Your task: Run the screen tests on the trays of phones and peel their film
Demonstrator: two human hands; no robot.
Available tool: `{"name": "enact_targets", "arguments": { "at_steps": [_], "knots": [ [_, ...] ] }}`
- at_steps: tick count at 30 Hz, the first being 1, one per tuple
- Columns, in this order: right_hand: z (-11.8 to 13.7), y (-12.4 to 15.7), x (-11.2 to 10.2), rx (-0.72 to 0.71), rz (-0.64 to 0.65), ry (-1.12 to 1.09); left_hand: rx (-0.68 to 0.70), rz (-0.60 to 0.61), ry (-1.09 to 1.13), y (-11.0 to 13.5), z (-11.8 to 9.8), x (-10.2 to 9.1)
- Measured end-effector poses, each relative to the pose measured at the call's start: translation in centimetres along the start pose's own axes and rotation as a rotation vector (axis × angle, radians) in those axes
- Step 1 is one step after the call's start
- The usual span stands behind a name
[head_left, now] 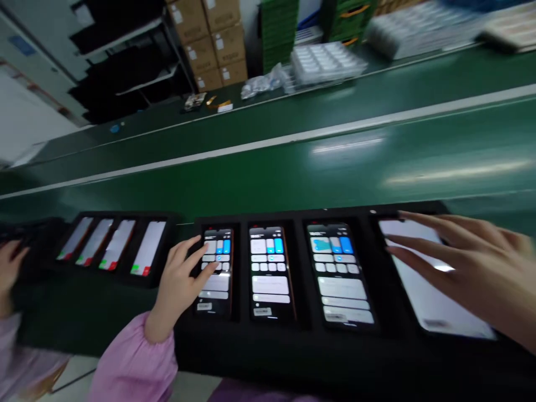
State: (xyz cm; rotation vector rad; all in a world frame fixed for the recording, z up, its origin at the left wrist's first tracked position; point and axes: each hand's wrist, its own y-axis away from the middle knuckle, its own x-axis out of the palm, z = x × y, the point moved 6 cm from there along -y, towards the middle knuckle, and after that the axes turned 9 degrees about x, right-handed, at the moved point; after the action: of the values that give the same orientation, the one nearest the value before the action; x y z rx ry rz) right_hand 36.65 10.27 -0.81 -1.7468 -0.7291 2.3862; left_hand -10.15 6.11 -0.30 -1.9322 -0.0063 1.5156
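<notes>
In the head view a black tray [268,346] holds several smartphones side by side, screens up. My left hand [178,282] is over the leftmost phone [215,287], its fingers spread and the tips at the lit screen. Two middle phones, one left [270,285] and one right [343,285], show panels with blue and white tiles. My right hand [469,257] reaches over the rightmost phone [422,285], fingers stretched out near its upper part. That phone's screen is mostly white and partly hidden by the hand. Both phones under my hands lie in their slots.
Left of my tray stands another black tray [165,259] with several white-screened phones. A co-worker's hand [8,268] is at the far left edge. Beyond runs a green belt [251,184] with a pale rail [234,148]. Clear plastic trays [326,61] and cardboard boxes [209,44] stand behind.
</notes>
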Motion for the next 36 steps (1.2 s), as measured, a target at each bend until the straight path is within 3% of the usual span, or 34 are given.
{"name": "enact_targets", "arguments": {
  "at_steps": [4, 8, 12, 16, 20, 25, 27, 30, 33, 36],
  "knots": [
    [8.1, -2.1, -0.8, -0.251, 0.02, 0.106, 0.032, 0.019, 0.002, 0.2, 0.5, 0.3],
    [11.2, -3.0, 1.5, -0.319, 0.08, 0.112, 0.056, 0.04, -0.013, 0.5, 1.1, 0.6],
    [10.9, -3.0, 3.0, -0.302, 0.079, 0.095, 0.065, 0.068, -0.091, -0.1, 0.3, 0.2],
    [10.3, -2.8, 3.3, -0.327, 0.039, 0.076, 0.1, 0.057, -0.244, -2.6, -3.1, -0.2],
    [10.3, -2.8, 3.6, -0.338, 0.004, 0.059, 0.204, 0.219, -0.125, -5.1, -6.2, 1.8],
    [11.0, -2.8, 3.5, -0.317, -0.011, 0.037, 0.208, 0.333, -0.099, -5.5, -6.3, 3.6],
    [11.1, -2.9, 2.4, -0.313, -0.014, 0.018, 0.235, 0.317, -0.118, -5.3, -6.2, 3.6],
    [9.9, -3.1, -1.0, -0.245, -0.063, -0.036, 0.276, 0.286, -0.137, -5.0, -5.9, 3.7],
    [6.8, -2.5, -5.1, -0.085, -0.161, -0.086, 0.312, 0.263, -0.122, -4.8, -5.8, 3.8],
    [3.2, -0.7, -7.5, 0.062, -0.201, -0.113, 0.348, 0.231, -0.113, -4.9, -5.9, 3.8]
  ]
}}
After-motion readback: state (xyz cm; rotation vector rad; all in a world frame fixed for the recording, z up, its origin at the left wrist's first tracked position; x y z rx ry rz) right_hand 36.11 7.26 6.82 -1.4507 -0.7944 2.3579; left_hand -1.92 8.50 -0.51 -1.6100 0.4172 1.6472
